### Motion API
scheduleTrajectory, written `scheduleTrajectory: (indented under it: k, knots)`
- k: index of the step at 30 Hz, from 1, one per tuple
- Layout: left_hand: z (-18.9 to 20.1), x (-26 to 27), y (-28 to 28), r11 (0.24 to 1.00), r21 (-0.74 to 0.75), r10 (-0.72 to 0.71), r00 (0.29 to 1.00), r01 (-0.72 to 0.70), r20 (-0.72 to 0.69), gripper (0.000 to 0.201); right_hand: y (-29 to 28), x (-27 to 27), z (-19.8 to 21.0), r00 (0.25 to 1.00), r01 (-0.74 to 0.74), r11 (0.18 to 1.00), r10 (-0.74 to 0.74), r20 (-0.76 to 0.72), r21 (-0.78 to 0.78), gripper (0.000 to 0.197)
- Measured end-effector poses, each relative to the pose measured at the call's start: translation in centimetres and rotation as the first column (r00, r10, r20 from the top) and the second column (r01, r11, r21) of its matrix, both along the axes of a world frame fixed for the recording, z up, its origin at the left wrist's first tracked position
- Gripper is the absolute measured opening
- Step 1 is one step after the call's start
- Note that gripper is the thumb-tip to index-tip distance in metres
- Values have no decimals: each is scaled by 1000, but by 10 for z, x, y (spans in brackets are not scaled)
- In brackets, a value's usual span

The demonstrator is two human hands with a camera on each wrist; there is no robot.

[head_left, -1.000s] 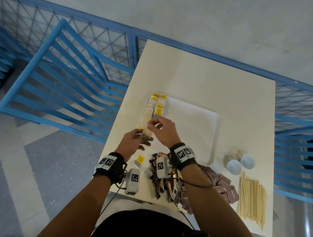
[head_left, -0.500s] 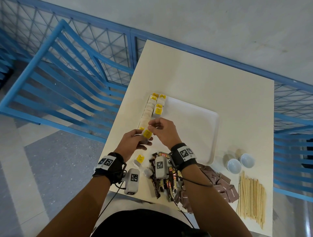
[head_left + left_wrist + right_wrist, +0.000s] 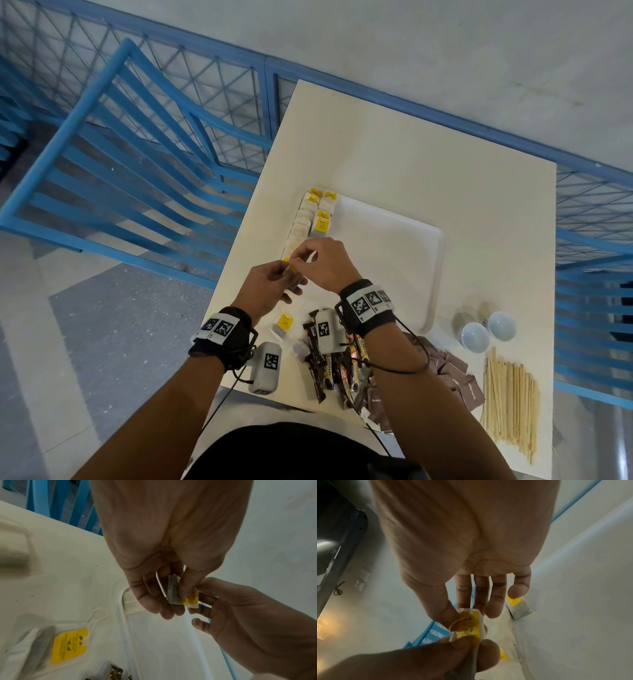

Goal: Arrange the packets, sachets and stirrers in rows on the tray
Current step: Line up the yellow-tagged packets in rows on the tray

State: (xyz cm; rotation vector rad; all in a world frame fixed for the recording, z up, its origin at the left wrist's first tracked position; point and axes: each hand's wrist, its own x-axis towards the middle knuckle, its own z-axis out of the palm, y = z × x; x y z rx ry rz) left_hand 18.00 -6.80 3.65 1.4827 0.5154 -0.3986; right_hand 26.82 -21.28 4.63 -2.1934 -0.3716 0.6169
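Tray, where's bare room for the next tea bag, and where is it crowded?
Most of the tray is bare, right of the tea bag rows to its right rim. The table's far half is bare too. Crowded: the near edge, with sachets, brown packets, stirrers.

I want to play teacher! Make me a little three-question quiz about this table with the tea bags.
1. True or false: both hands pinch one tea bag.
2. Which lie beside the tray, not on it? A) wooden stirrers B) nothing
3. Fill in: the tags on the tea bag row are ____.

Key: 1 true, the left hand and right hand share it. 2 A. 3 yellow.
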Motion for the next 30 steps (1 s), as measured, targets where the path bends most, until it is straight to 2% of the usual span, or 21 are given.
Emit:
scheduleTrajectory:
  k: [4, 7, 11, 14, 19, 24, 30]
  knots:
    - [0, 0, -1, 1000, -14, 15, 1000, -15, -3, 15, 0, 2, 0, 997, 38, 999, -38, -63, 6, 5]
    - [0, -1, -2, 999, -38, 30, 999, -31, -21, 18, -3, 3, -4, 983, 148, 988, -143, -112, 41, 8]
    - [-1, -3, 0, 999, -31, 38, 999, -39, -28, 21, -4, 3, -7, 905, 360, 926, -318, -283, 112, 5]
    - [0, -4, 1, 997, -58, 54, 998, -56, -40, 16, -9, 1, -9, 864, 424, 899, -366, -346, 106, 6]
    - [0, 0, -1, 980, -127, 145, 987, -153, -76, 20, -15, -9, -18, 817, 456, 876, -343, -463, 155, 10]
    - [-3, 2, -3, 956, -179, 216, 970, -233, -109, 23, -16, -16, -17, 833, 393, 893, -245, -496, 219, 10]
    - [-4, 5, -5, 917, -186, 329, 933, -353, -148, 14, -15, -21, -17, 815, 417, 863, -217, -537, 285, 17]
